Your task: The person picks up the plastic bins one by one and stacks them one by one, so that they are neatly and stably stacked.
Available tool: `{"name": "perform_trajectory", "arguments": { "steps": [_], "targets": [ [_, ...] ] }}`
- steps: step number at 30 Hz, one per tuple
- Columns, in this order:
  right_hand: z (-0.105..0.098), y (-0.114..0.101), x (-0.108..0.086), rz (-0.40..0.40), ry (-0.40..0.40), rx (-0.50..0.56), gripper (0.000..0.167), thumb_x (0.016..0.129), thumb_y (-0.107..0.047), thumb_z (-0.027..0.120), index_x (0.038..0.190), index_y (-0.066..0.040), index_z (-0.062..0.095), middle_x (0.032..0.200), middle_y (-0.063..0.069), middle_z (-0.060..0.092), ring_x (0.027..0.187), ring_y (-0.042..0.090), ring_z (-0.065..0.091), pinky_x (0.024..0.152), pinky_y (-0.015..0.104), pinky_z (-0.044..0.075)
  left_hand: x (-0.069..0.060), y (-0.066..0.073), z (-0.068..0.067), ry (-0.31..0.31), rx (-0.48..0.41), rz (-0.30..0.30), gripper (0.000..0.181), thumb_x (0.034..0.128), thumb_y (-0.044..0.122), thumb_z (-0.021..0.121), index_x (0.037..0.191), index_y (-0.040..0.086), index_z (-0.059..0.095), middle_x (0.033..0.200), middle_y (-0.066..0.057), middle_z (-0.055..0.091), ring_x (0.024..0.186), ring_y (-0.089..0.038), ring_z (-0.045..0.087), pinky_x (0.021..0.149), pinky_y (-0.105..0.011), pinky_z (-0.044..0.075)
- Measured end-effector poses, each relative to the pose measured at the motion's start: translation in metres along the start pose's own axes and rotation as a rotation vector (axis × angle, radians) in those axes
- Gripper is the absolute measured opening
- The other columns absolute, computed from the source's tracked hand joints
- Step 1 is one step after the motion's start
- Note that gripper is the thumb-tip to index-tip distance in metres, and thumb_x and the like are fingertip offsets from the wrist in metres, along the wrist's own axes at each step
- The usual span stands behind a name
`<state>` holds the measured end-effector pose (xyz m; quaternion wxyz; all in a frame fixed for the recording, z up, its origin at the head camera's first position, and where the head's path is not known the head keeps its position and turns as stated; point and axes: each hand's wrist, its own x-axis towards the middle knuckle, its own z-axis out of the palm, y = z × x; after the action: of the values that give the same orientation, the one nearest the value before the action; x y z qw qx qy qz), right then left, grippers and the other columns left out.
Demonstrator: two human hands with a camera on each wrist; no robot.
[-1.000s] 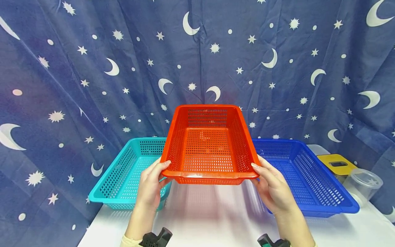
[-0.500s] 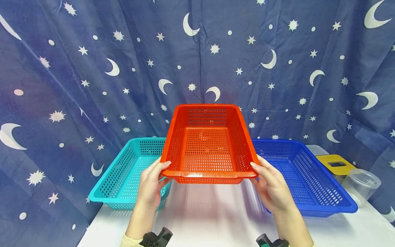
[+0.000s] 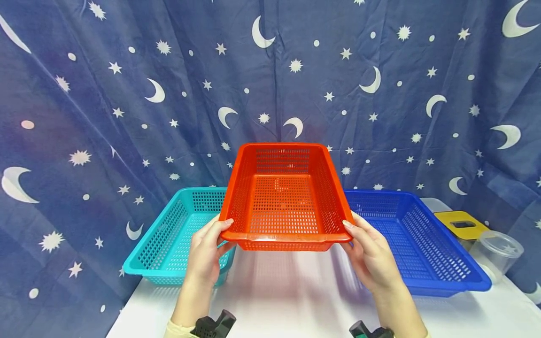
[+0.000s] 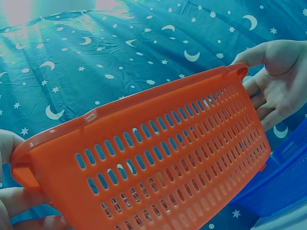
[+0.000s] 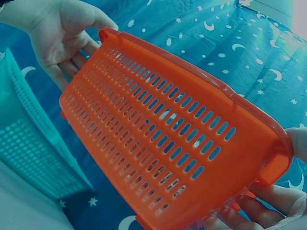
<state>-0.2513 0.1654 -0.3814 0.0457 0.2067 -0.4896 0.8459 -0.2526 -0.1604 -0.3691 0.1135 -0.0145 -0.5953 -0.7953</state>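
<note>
Both hands hold a red perforated basket [image 3: 284, 202] up above the white table, its near side lower so that the inside shows bare. My left hand [image 3: 204, 256] grips the near left corner, thumb on the rim and fingers beneath. At the near right corner my right hand [image 3: 374, 256] pinches the rim the same way. In the left wrist view the basket's near wall [image 4: 158, 158] fills the middle, with the right hand [image 4: 280, 76] at its far corner. The right wrist view shows that wall [image 5: 163, 129] too, with the left hand [image 5: 62, 38] beyond.
On the white table [image 3: 279, 300], a teal basket [image 3: 154, 273] stands at the left and a blue basket [image 3: 448, 281] at the right. Right of the blue one are a yellow-lidded container [image 3: 461, 225] and a clear tub [image 3: 498, 251]. A starry curtain [image 3: 190, 70] hangs behind.
</note>
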Motion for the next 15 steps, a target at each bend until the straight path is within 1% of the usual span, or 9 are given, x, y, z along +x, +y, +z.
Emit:
{"name": "perform_trajectory", "arguments": {
  "steps": [4,7,10,15],
  "targets": [
    [0.0012,0.0003,-0.0002,-0.002,0.001,0.017,0.042,0.108,-0.004,0.047,0.147,0.009,0.044,0.147,0.021,0.048,0.124,0.028,0.057,0.109,0.037,0.043,-0.0001,-0.0002,0.0007,0.015,-0.011,-0.004,0.039,0.0978,0.019,0.062,0.134,0.005,0.067,0.123,-0.022,0.065,0.101,-0.032,0.065,0.083,-0.039,0.056],
    [0.0021,0.0014,0.0004,-0.002,-0.012,0.024,0.043,0.108,-0.004,0.046,0.148,0.01,0.043,0.147,0.02,0.048,0.125,0.028,0.057,0.109,0.036,0.043,-0.0003,-0.0001,0.0006,0.033,-0.02,-0.008,0.039,0.0978,0.019,0.062,0.133,0.004,0.067,0.123,-0.022,0.065,0.099,-0.029,0.065,0.082,-0.038,0.056],
    [0.0033,0.0027,0.001,-0.007,-0.02,0.016,0.044,0.108,-0.004,0.046,0.149,0.01,0.041,0.148,0.02,0.047,0.127,0.029,0.055,0.11,0.037,0.042,-0.0006,0.0006,-0.0001,0.046,-0.028,-0.008,0.039,0.0975,0.018,0.062,0.132,0.003,0.068,0.122,-0.021,0.066,0.097,-0.028,0.066,0.082,-0.038,0.056],
    [0.005,0.0044,0.0012,-0.004,-0.002,0.001,0.047,0.108,-0.006,0.047,0.151,0.011,0.038,0.15,0.021,0.046,0.126,0.029,0.056,0.11,0.037,0.043,-0.0015,0.0018,-0.0015,0.059,-0.03,-0.006,0.038,0.0975,0.019,0.063,0.132,0.002,0.068,0.121,-0.02,0.067,0.097,-0.029,0.066,0.082,-0.039,0.056]
  ]
}}
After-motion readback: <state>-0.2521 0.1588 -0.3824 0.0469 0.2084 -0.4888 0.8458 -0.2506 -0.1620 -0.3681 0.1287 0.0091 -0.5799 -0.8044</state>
